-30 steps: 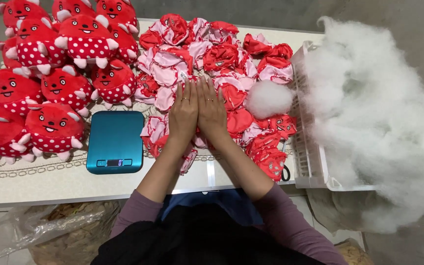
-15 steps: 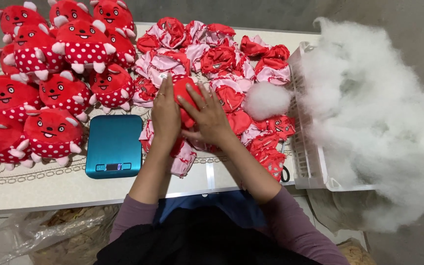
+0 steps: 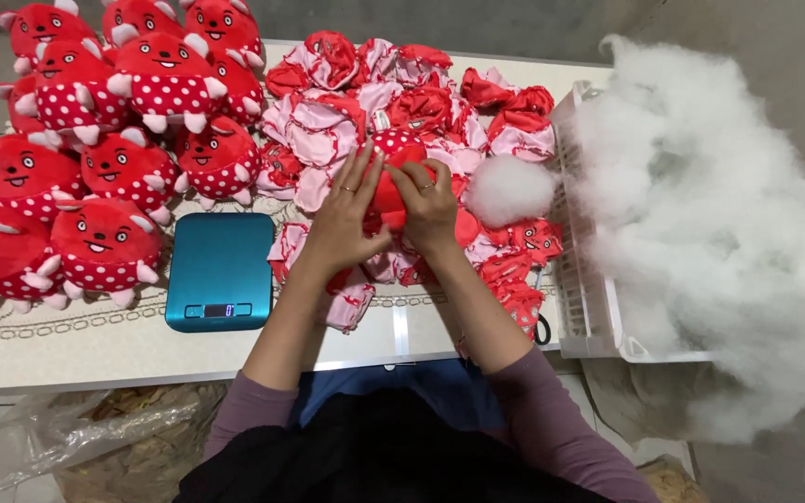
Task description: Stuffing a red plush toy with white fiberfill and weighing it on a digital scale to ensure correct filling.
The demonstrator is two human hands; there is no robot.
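Note:
My left hand (image 3: 347,219) and my right hand (image 3: 430,207) both grip one red plush toy with white dots (image 3: 391,158), held above a heap of unstuffed red and pink toy skins (image 3: 365,102) on the table. The fingers of both hands wrap round the toy's sides. A loose ball of white stuffing (image 3: 509,189) lies just right of my right hand.
A teal kitchen scale (image 3: 220,270) sits left of my hands. Several stuffed red dotted plush toys (image 3: 104,149) are piled at the far left. A white crate (image 3: 598,279) heaped with white stuffing (image 3: 729,233) stands at the right. Black scissors (image 3: 540,328) lie by the crate.
My hands were pressed flat together on the pile; they have since parted, picked up a red toy and raised it between them.

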